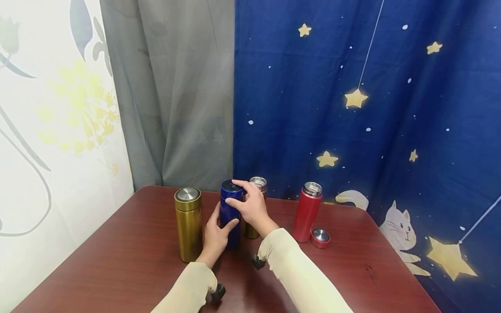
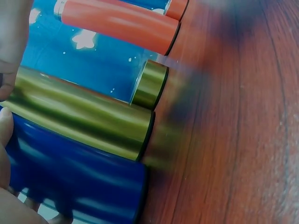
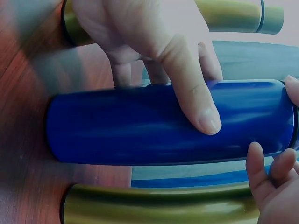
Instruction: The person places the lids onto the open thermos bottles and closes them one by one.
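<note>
A blue thermos (image 1: 233,239) with a black-topped blue lid (image 1: 230,187) stands upright on the table. My left hand (image 1: 216,237) grips its body from the left, with the thumb (image 3: 194,102) across the near side. At the top, my right hand (image 1: 255,208) holds the lid between thumb and fingers; the lid sits on the body. Just behind my right hand is a gold thermos (image 1: 252,231) with an uncovered steel mouth, partly hidden. A gold lid (image 2: 152,84) lies beside its base in the left wrist view.
Left of my hands stands another gold thermos (image 1: 189,230), its lid on. To the right, a red thermos (image 1: 307,217) has an uncovered mouth, and its red lid (image 1: 321,238) lies beside it. Curtains (image 1: 188,108) hang behind the brown table (image 1: 117,248).
</note>
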Motion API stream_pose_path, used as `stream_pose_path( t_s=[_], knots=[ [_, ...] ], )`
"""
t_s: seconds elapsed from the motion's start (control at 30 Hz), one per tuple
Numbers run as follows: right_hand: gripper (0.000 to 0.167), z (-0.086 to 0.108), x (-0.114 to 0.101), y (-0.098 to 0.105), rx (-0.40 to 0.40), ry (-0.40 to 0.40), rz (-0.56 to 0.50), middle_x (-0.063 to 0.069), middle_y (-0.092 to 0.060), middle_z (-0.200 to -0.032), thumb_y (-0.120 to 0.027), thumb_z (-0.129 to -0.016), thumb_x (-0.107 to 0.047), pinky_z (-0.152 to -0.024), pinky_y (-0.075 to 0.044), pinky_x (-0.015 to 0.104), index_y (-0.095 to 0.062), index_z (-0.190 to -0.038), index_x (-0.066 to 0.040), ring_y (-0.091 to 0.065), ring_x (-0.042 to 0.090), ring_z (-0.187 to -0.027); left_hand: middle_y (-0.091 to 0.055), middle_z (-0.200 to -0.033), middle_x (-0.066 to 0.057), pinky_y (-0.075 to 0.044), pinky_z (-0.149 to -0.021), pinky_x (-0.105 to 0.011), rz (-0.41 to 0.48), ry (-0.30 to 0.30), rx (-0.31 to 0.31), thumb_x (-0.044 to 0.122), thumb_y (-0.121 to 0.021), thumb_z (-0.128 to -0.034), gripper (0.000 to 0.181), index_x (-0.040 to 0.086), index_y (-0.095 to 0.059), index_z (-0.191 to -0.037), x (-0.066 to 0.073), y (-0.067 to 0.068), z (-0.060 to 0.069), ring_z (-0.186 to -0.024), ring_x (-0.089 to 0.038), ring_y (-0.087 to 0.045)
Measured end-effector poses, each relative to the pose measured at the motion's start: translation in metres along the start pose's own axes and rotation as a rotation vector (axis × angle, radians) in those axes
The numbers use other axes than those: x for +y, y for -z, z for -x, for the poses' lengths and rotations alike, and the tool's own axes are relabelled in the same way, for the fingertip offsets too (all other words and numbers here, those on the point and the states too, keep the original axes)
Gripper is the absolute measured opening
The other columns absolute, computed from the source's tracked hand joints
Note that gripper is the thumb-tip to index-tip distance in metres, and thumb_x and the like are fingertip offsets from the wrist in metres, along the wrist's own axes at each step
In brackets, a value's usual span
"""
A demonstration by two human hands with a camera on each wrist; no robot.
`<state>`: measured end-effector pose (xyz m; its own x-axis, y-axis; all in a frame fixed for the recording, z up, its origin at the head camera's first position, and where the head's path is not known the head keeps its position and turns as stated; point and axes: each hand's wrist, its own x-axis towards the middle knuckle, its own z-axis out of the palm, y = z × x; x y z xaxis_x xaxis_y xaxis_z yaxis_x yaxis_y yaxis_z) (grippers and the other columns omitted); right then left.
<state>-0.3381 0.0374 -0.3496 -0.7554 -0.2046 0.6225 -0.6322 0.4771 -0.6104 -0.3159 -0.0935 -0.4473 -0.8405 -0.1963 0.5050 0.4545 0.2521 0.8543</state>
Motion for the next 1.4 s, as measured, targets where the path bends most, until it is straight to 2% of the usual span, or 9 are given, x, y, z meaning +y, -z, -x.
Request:
stream_pose_path(
  t_s=[0.17,0.3,0.37,0.47,0.6,0.77,0.87,1.0,1.4],
  knots=[
    [0.057,-0.001,0.000,0.002,-0.041,-0.010,0.038,0.005,-0.059,-0.121,-0.080,-0.080,-0.039,-0.081,-0.052,0.037,-0.059,-0.131,-0.023,-0.056,0.020,-0.096,-0.057,-0.130,-0.023,-0.046,-0.096,-0.051,0.047,-0.008,-0.052,0.019,-0.076,-0.0855,0.078,0.006,-0.035,-0.150,-0.003,0.004,-0.002,-0.112,-0.037,-0.060],
    [0.059,-0.005,0.002,0.009,-0.160,-0.012,-0.008,0.002,-0.056,-0.132,-0.075,-0.084,-0.036,-0.093,-0.049,0.040,-0.052,-0.137,-0.025,-0.056,0.018,-0.113,-0.053,-0.133,-0.027,-0.045,-0.096,-0.054,0.083,-0.013,-0.122,0.013,-0.073,-0.0878,0.077,0.001,-0.030,-0.151,-0.003,0.008,-0.004,-0.114,-0.041,-0.058],
    [0.060,-0.007,0.003,0.013,-0.240,-0.015,-0.074,0.005,-0.056,-0.131,-0.073,-0.088,-0.031,-0.087,-0.052,0.044,-0.048,-0.141,-0.025,-0.061,0.023,-0.104,-0.051,-0.135,-0.029,-0.044,-0.096,-0.056,0.103,-0.008,-0.150,0.009,-0.072,-0.0886,0.077,-0.001,-0.028,-0.151,0.004,0.011,-0.003,-0.115,-0.043,-0.057],
    [0.060,-0.010,0.005,0.016,-0.344,-0.021,-0.164,0.013,-0.065,-0.106,-0.069,-0.091,-0.025,-0.071,-0.056,0.043,-0.046,-0.146,-0.025,-0.065,0.034,-0.080,-0.049,-0.136,-0.031,-0.044,-0.095,-0.058,0.108,-0.005,-0.169,0.005,-0.071,-0.0885,0.075,-0.004,-0.028,-0.150,0.017,0.018,0.000,-0.115,-0.046,-0.055],
    [0.057,-0.013,0.006,0.017,-0.378,-0.012,-0.205,0.011,-0.058,-0.067,-0.069,-0.091,-0.022,-0.056,-0.053,0.035,-0.048,-0.144,-0.023,-0.058,0.045,-0.063,-0.047,-0.137,-0.031,-0.043,-0.095,-0.058,0.104,0.002,-0.178,0.003,-0.070,-0.0884,0.074,-0.006,-0.028,-0.149,0.029,0.023,0.001,-0.115,-0.047,-0.055],
    [0.057,-0.012,0.005,0.015,-0.312,-0.014,-0.159,0.005,-0.061,-0.069,-0.074,-0.088,-0.027,-0.053,-0.051,0.030,-0.053,-0.141,-0.026,-0.060,0.036,-0.059,-0.045,-0.138,-0.033,-0.044,-0.095,-0.057,0.122,-0.012,-0.169,0.004,-0.069,-0.0893,0.075,-0.007,-0.025,-0.149,0.018,0.020,-0.001,-0.116,-0.047,-0.054],
    [0.057,-0.012,0.003,0.013,-0.252,-0.017,-0.100,0.003,-0.070,-0.096,-0.076,-0.085,-0.033,-0.068,-0.055,0.030,-0.056,-0.138,-0.030,-0.067,0.020,-0.076,-0.047,-0.138,-0.030,-0.045,-0.095,-0.054,0.122,-0.006,-0.148,0.008,-0.070,-0.0895,0.077,-0.002,-0.026,-0.151,0.004,0.015,-0.004,-0.116,-0.042,-0.056],
    [0.059,-0.009,0.001,0.008,-0.175,-0.018,-0.024,0.001,-0.063,-0.127,-0.077,-0.082,-0.040,-0.090,-0.051,0.033,-0.058,-0.137,-0.032,-0.063,0.014,-0.107,-0.053,-0.134,-0.025,-0.047,-0.095,-0.051,0.101,-0.008,-0.103,0.014,-0.074,-0.0876,0.079,0.005,-0.029,-0.152,-0.004,0.010,-0.005,-0.115,-0.037,-0.058],
    [0.059,0.004,-0.008,-0.011,0.112,0.020,0.173,-0.001,-0.064,-0.123,-0.078,-0.079,-0.049,-0.087,-0.053,0.036,-0.063,-0.131,-0.027,-0.062,0.019,-0.109,-0.052,-0.136,-0.021,-0.046,-0.095,-0.052,-0.009,-0.024,-0.016,0.025,-0.075,-0.0866,0.080,0.009,-0.031,-0.152,0.002,0.000,0.002,-0.116,-0.037,-0.057]
  ],
)
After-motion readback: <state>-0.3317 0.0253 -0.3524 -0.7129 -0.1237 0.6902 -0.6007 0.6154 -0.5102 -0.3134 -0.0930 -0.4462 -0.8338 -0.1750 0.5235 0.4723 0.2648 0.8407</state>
